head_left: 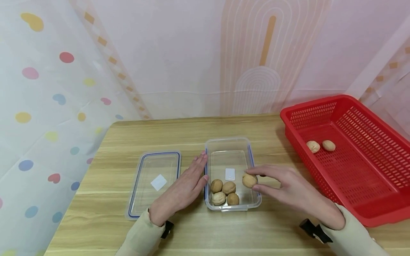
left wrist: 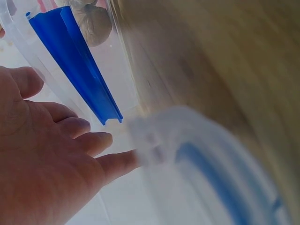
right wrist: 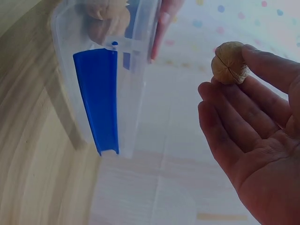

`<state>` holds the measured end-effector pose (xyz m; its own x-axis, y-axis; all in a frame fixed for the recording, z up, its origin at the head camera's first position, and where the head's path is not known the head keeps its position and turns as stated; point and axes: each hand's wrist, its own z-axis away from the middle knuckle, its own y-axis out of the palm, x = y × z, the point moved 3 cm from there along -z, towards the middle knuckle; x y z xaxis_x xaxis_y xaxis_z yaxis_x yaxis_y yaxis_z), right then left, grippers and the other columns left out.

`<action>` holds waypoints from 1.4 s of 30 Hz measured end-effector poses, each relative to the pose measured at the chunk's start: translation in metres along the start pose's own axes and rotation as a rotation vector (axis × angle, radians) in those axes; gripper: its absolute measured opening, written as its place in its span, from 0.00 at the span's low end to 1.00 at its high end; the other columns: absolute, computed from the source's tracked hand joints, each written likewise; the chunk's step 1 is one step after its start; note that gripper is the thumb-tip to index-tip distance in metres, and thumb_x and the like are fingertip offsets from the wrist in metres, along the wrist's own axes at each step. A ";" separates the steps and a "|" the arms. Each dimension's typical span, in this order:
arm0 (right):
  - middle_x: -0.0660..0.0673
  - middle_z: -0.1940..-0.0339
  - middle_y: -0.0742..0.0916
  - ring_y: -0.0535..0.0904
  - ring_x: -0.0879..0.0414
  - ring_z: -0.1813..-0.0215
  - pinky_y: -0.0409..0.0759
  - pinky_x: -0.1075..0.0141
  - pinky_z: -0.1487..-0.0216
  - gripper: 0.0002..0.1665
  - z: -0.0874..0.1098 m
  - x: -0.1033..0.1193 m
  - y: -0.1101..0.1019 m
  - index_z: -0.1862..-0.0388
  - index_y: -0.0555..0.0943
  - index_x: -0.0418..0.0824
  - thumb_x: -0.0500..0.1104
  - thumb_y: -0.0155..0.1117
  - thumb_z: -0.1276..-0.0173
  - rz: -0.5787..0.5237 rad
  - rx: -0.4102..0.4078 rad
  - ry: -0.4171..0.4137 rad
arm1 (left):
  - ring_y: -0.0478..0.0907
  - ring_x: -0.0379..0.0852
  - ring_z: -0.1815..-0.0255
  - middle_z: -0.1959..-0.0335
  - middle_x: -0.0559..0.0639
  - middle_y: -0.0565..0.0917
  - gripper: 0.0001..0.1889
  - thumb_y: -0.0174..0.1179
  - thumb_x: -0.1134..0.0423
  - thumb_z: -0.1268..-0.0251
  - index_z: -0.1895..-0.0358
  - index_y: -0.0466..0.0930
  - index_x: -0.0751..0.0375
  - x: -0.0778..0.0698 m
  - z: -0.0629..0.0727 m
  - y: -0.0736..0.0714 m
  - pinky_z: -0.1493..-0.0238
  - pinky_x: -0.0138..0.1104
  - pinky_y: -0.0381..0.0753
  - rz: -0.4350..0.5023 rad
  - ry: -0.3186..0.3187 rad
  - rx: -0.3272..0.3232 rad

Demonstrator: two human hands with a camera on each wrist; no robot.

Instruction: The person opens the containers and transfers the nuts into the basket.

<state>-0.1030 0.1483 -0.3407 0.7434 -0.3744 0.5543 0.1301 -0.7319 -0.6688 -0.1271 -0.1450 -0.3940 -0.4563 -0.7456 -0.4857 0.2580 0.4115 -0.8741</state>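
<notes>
In the head view a clear plastic container (head_left: 229, 144) with blue side clips stands in the middle of the table. Several walnuts (head_left: 229, 187) lie together at its near left end. My right hand (head_left: 288, 188) pinches one walnut (head_left: 249, 180) between thumb and fingertips, over the container's right side. The same walnut (right wrist: 229, 63) shows in the right wrist view, with the other fingers spread below it. My left hand (head_left: 185, 185) lies with straight fingers along the container's left wall, by the blue clip (left wrist: 75, 63).
A clear lid (head_left: 153, 185) with a blue seal lies on the table left of the container, partly behind my left forearm. At the right stands a red perforated basket (head_left: 346, 185) with two walnuts (head_left: 328, 145) in it. A patterned cloth hangs behind the table.
</notes>
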 end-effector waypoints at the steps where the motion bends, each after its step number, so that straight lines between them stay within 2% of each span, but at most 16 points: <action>1: 0.51 0.46 0.90 0.88 0.56 0.48 0.81 0.73 0.42 0.26 0.001 0.001 -0.003 0.41 0.87 0.44 0.35 0.78 0.39 0.004 -0.013 -0.009 | 0.43 0.60 0.15 0.15 0.56 0.42 0.33 0.40 0.54 0.13 0.17 0.40 0.65 0.000 0.000 0.000 0.18 0.53 0.49 0.000 -0.002 0.003; 4: 0.51 0.47 0.91 0.88 0.57 0.49 0.79 0.78 0.42 0.28 0.006 0.004 -0.010 0.41 0.87 0.44 0.33 0.80 0.42 0.013 -0.042 0.002 | 0.42 0.59 0.15 0.15 0.56 0.41 0.33 0.40 0.54 0.13 0.17 0.40 0.64 0.000 -0.001 0.000 0.18 0.53 0.49 -0.004 -0.005 0.008; 10: 0.52 0.46 0.90 0.87 0.59 0.47 0.78 0.79 0.42 0.33 0.017 0.008 -0.024 0.40 0.87 0.46 0.31 0.82 0.47 0.031 -0.084 0.057 | 0.42 0.60 0.15 0.15 0.56 0.41 0.33 0.40 0.54 0.13 0.17 0.40 0.65 0.000 -0.002 0.001 0.18 0.53 0.49 -0.003 0.000 0.005; 16: 0.53 0.46 0.90 0.85 0.66 0.44 0.76 0.81 0.43 0.36 0.028 0.013 -0.041 0.40 0.87 0.46 0.29 0.83 0.50 0.047 -0.123 0.107 | 0.44 0.59 0.15 0.15 0.60 0.44 0.33 0.41 0.55 0.13 0.17 0.42 0.67 -0.001 -0.003 0.001 0.19 0.53 0.51 -0.004 0.026 -0.015; 22: 0.61 0.47 0.89 0.84 0.70 0.46 0.77 0.82 0.46 0.39 0.036 0.016 -0.061 0.40 0.87 0.52 0.29 0.84 0.53 0.148 -0.124 0.160 | 0.45 0.59 0.15 0.15 0.61 0.45 0.33 0.42 0.55 0.13 0.17 0.43 0.68 -0.001 -0.003 0.001 0.19 0.53 0.51 -0.010 0.034 -0.024; 29: 0.60 0.50 0.90 0.81 0.73 0.50 0.74 0.86 0.46 0.39 0.046 0.017 -0.083 0.42 0.88 0.53 0.34 0.87 0.56 0.273 -0.143 0.214 | 0.44 0.58 0.15 0.15 0.58 0.43 0.34 0.41 0.53 0.13 0.17 0.41 0.65 -0.001 -0.002 0.001 0.19 0.53 0.51 -0.004 0.007 -0.009; 32: 0.59 0.50 0.90 0.79 0.74 0.51 0.73 0.87 0.49 0.39 0.051 0.014 -0.092 0.42 0.88 0.53 0.35 0.88 0.58 0.316 -0.156 0.240 | 0.44 0.59 0.15 0.15 0.58 0.43 0.33 0.41 0.54 0.13 0.17 0.41 0.66 0.000 -0.001 0.001 0.19 0.53 0.50 -0.003 0.005 -0.016; 35: 0.62 0.49 0.89 0.78 0.77 0.46 0.72 0.88 0.49 0.40 0.056 0.009 -0.102 0.43 0.89 0.52 0.34 0.88 0.59 0.329 -0.168 0.257 | 0.44 0.59 0.15 0.15 0.58 0.43 0.33 0.41 0.54 0.13 0.17 0.42 0.66 0.000 -0.001 0.001 0.18 0.53 0.50 -0.004 0.007 -0.023; 38: 0.67 0.46 0.86 0.73 0.81 0.39 0.69 0.89 0.44 0.40 0.059 0.003 -0.110 0.42 0.88 0.51 0.32 0.87 0.58 0.333 -0.168 0.276 | 0.44 0.58 0.15 0.15 0.58 0.43 0.33 0.41 0.54 0.13 0.17 0.42 0.66 0.001 0.000 0.001 0.18 0.53 0.50 -0.004 0.008 -0.026; 42: 0.75 0.44 0.82 0.72 0.85 0.41 0.68 0.90 0.47 0.38 0.062 -0.005 -0.122 0.41 0.88 0.49 0.34 0.87 0.55 0.356 -0.167 0.336 | 0.44 0.58 0.15 0.15 0.58 0.43 0.33 0.41 0.54 0.13 0.17 0.42 0.67 0.001 0.000 0.002 0.18 0.53 0.51 -0.001 0.013 -0.028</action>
<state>-0.0820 0.2745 -0.2928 0.4673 -0.7587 0.4539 -0.2193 -0.5968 -0.7718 -0.1274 -0.1446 -0.3960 -0.4673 -0.7394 -0.4847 0.2333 0.4256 -0.8743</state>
